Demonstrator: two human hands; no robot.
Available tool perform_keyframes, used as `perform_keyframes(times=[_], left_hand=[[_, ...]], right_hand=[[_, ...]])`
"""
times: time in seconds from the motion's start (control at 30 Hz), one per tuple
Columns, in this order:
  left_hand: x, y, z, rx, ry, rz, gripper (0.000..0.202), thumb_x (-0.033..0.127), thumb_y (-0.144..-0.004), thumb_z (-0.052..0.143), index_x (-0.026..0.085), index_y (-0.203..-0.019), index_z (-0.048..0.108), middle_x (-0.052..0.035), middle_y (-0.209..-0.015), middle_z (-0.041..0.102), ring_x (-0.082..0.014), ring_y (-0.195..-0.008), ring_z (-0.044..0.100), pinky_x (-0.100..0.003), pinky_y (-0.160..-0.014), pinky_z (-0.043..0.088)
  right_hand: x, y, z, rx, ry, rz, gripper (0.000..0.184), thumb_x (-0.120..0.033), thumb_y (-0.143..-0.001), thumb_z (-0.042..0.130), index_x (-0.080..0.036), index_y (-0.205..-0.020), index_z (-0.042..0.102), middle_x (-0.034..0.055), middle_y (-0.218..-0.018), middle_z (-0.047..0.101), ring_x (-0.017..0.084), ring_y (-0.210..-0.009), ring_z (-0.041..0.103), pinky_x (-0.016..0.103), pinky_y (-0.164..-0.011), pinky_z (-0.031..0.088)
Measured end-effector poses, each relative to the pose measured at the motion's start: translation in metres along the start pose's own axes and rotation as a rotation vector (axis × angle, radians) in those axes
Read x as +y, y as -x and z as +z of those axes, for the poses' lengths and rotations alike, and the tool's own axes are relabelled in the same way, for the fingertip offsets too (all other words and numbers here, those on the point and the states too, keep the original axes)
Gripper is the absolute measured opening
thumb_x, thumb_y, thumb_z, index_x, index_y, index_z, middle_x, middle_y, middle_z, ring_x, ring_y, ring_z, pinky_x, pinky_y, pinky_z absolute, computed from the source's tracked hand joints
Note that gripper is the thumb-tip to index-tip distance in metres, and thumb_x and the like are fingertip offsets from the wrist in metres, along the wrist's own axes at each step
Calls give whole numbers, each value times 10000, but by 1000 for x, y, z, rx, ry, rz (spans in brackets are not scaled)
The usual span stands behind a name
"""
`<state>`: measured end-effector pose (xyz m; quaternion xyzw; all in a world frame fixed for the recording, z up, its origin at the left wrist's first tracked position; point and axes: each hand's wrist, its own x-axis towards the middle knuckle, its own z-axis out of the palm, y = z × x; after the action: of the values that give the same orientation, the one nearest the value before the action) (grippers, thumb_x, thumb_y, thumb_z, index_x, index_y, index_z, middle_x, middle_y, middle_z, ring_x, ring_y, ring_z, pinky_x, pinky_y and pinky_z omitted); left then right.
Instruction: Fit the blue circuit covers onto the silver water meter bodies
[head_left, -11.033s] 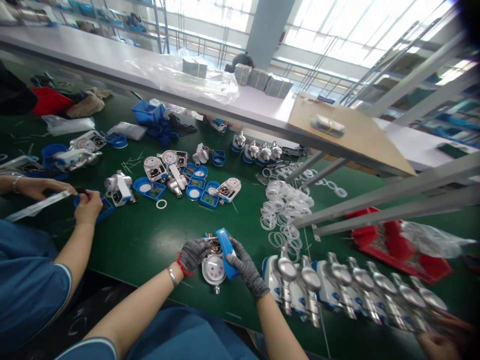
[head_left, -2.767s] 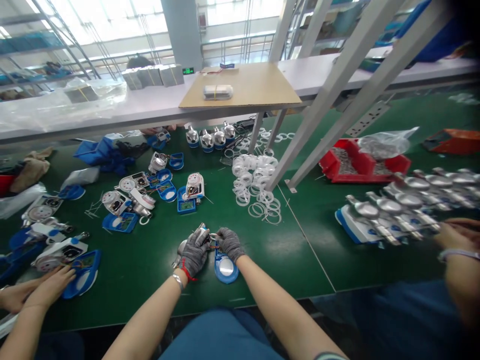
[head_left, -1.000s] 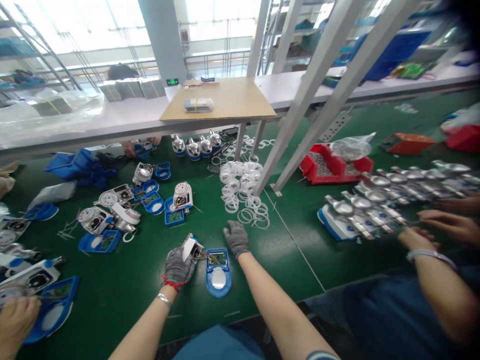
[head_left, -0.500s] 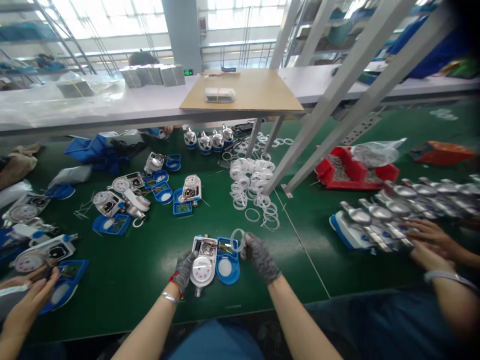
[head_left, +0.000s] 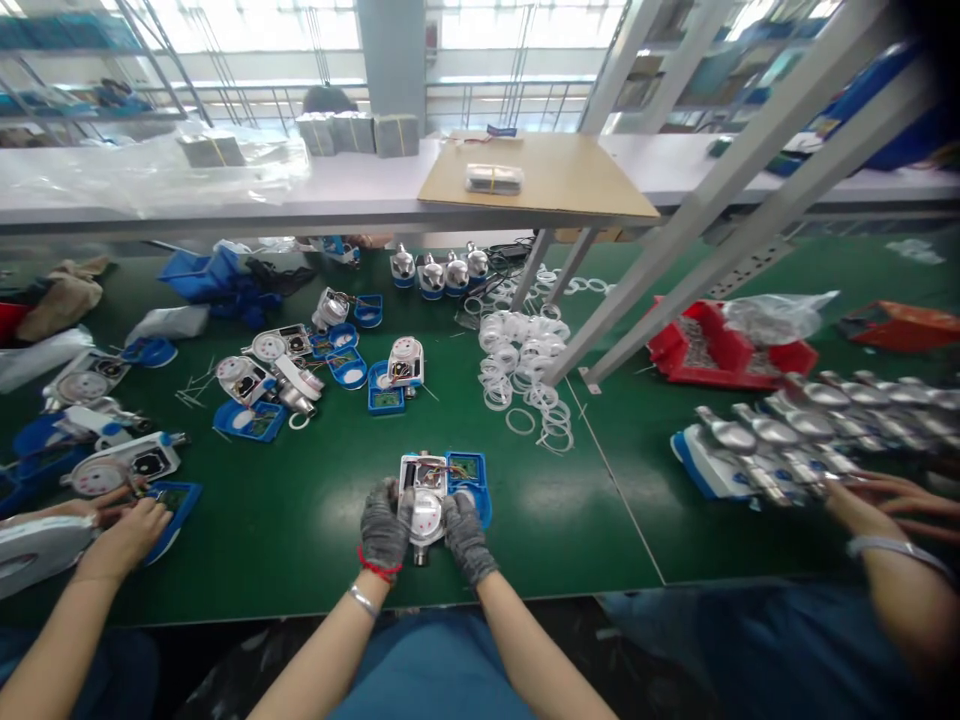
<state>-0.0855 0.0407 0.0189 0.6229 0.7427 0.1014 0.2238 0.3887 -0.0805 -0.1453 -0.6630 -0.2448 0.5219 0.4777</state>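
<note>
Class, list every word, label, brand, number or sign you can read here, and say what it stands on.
No text is readable.
Round dial of the open unit between left hand and right hand: red marks, too small to read.
Small blue item on the cardboard: too blurred to tell whether it has lettering.

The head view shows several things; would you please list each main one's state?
White housing: open, dial up
Blue cover: off, inner side up, wired to housing
Left hand: gloved, against the housing's left side
Right hand: gloved, at the housing's right side
White rings: loose, heaped
Red bin: open, holding small parts
</note>
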Motion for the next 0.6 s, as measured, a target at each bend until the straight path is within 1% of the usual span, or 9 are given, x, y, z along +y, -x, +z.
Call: perform_keyframes(times=[0.07,0.13,0.2,0.27,0.37,0.4,0.47,0.53,0.6], left_hand=[[-5,-7,0,1,-13,53,396,645,-774,436,265,-730,541,-50,-603,520,-303,-1083,594,-455,-971,492],[-4,-8,-3,6,-21,79,442,684,-791,362,289,-780,560,-55,-623,526,-314,-1119,576,-463,-1000,456],[1,-6,-6,18,-28,84,482,700,-814,285,300,-787,551,-46,-598,505,-300,-1097,586,-442,-998,440],[5,-4,-8,28,-45,72,488,692,-823,261,292,-775,535,-41,-570,470,-292,-1057,592,-432,-993,428],[2,-11,-11,10,-104,31,388,624,-793,368,270,-691,487,-52,-564,403,-312,-1057,557,-449,-999,401],[-4,-15,-11,0,-119,19,345,580,-774,417,261,-650,459,-58,-573,384,-323,-1076,537,-457,-1011,386],[-26,-25,-10,-11,-166,21,301,482,-746,455,238,-584,384,-72,-599,358,-342,-1115,499,-476,-1056,335],[-56,-33,-6,7,-279,67,280,408,-755,394,219,-571,300,-83,-626,350,-357,-1142,467,-499,-1103,269],[-84,-36,0,65,-431,128,240,344,-787,272,211,-595,219,-94,-647,342,-367,-1156,445,-516,-1128,224]], right_hand=[[2,-1,8,109,152,-53,350,-546,-796,463,-199,-801,511,113,-832,607,215,-757,515,369,-748,446],[1,1,13,135,269,-99,370,-531,-828,431,-184,-854,556,131,-870,629,240,-796,530,398,-804,426],[-1,2,14,103,430,-161,404,-511,-872,393,-171,-926,605,130,-883,652,247,-791,559,393,-793,427],[-3,3,14,77,585,-212,442,-487,-908,353,-160,-996,636,133,-894,668,251,-798,586,379,-769,433],[-4,2,14,77,695,-234,469,-472,-938,325,-154,-1028,657,135,-884,682,253,-795,605,363,-739,432],[-3,2,15,82,716,-235,470,-474,-944,322,-158,-1028,660,131,-885,686,251,-786,607,358,-726,430],[-3,3,17,99,744,-240,460,-469,-954,321,-168,-1022,662,124,-892,692,245,-774,609,348,-705,423],[-2,4,19,123,745,-241,435,-457,-956,330,-176,-986,660,115,-876,690,237,-758,605,337,-687,416],[-2,5,20,140,731,-237,409,-449,-955,341,-180,-921,648,107,-832,680,226,-725,593,326,-661,405]])
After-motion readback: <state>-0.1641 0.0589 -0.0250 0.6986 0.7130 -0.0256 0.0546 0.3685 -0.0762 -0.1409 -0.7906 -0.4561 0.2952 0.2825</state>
